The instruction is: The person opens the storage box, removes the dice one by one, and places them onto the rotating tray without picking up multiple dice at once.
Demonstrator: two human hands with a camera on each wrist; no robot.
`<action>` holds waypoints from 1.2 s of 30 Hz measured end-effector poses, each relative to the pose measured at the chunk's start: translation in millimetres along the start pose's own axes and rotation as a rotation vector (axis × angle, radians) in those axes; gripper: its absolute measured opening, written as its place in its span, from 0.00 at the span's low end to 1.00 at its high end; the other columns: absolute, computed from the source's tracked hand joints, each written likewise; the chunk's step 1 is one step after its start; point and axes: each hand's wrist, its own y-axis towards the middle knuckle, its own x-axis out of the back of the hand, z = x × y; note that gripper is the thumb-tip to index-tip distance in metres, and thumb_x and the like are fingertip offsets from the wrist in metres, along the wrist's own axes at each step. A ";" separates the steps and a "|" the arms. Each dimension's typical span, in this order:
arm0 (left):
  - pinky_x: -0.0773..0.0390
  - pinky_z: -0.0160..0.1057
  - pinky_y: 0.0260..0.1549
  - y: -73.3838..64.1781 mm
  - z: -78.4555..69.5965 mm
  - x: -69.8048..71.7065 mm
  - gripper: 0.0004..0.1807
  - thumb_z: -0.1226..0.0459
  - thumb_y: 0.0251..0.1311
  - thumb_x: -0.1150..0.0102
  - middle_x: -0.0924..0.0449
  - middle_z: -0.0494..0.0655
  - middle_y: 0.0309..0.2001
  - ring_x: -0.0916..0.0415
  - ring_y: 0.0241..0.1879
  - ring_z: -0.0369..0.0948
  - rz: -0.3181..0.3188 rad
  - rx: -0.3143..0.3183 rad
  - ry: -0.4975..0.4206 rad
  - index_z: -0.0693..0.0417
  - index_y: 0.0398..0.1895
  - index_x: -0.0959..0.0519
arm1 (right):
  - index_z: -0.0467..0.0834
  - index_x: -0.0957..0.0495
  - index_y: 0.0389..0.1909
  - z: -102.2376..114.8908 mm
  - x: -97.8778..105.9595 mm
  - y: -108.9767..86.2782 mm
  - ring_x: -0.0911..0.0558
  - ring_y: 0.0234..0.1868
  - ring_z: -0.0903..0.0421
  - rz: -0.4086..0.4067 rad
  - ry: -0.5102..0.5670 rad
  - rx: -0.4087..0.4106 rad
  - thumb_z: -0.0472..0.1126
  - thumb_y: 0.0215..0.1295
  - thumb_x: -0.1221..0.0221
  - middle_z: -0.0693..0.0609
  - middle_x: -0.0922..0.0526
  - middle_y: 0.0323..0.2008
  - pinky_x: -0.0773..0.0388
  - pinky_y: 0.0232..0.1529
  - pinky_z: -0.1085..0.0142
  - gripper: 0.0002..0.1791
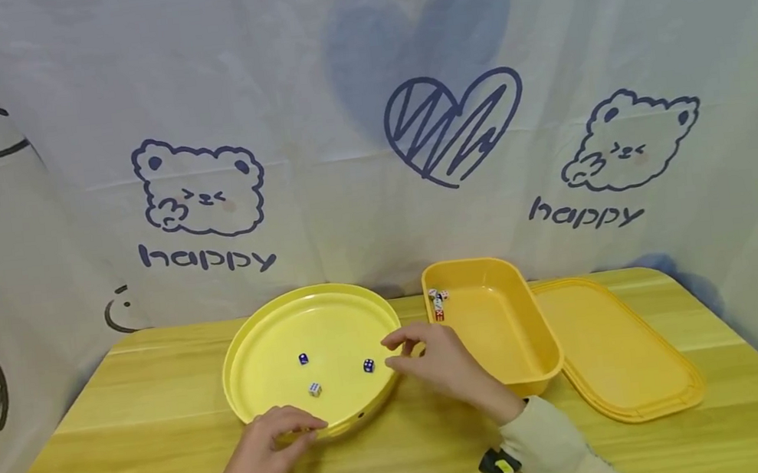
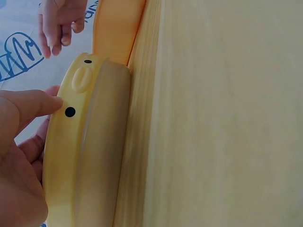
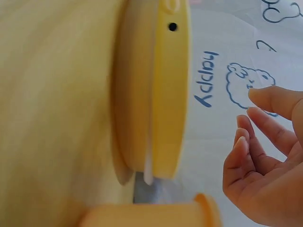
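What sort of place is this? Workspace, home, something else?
Probably a makeshift tabletop filming spot; the building itself can't be told. A wood-grain table meets a hanging cartoon-print cloth, with a round yellow tray on top.

- Round tray (image 1: 321, 319): yellow, with black dots on its outer side.
- On the tray, two dark blue dice, (image 1: 304, 358) (image 1: 368, 365) with white pips, and a whitish die (image 1: 315, 390) with dark pips.
- Right of the tray, an orange-yellow box (image 1: 500, 332); dice (image 1: 439, 315) in it show white and red.
- Farther right of the tray, an orange-yellow lid (image 1: 623, 349).
- Under the tray, a tabletop (image 1: 127, 417) in streaky yellow wood grain.
- Behind the tray, whitish cloth (image 1: 291, 61) printed with dark blue bear outlines, "happy", a scribbled heart and a paler solid blue heart.
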 end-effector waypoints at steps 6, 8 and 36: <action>0.23 0.37 0.38 1.5 -0.1 1.1 0.09 0.71 0.57 0.35 0.16 0.37 0.38 0.23 0.38 0.39 -0.004 0.009 0.001 0.49 0.38 0.14 | 0.41 0.16 0.42 4.4 24.7 7.4 0.24 0.35 0.57 -0.017 -0.040 0.007 0.37 0.58 0.34 0.52 0.17 0.38 0.25 0.36 0.64 0.11; 0.23 0.37 0.38 1.9 0.4 1.6 0.09 0.71 0.57 0.35 0.16 0.37 0.38 0.23 0.39 0.39 -0.007 0.011 0.004 0.48 0.38 0.14 | 0.40 0.16 0.43 5.4 34.0 12.9 0.24 0.36 0.57 -0.022 -0.063 -0.003 0.36 0.59 0.34 0.52 0.16 0.38 0.25 0.37 0.64 0.11; 0.23 0.37 0.38 1.0 -0.4 -2.0 0.09 0.70 0.57 0.35 0.16 0.37 0.38 0.23 0.39 0.37 -0.012 0.008 0.000 0.48 0.38 0.14 | 0.34 0.23 0.55 -41.0 79.5 86.7 0.24 0.49 0.46 -0.103 -0.078 -0.173 0.37 0.65 0.40 0.41 0.20 0.51 0.24 0.50 0.56 0.18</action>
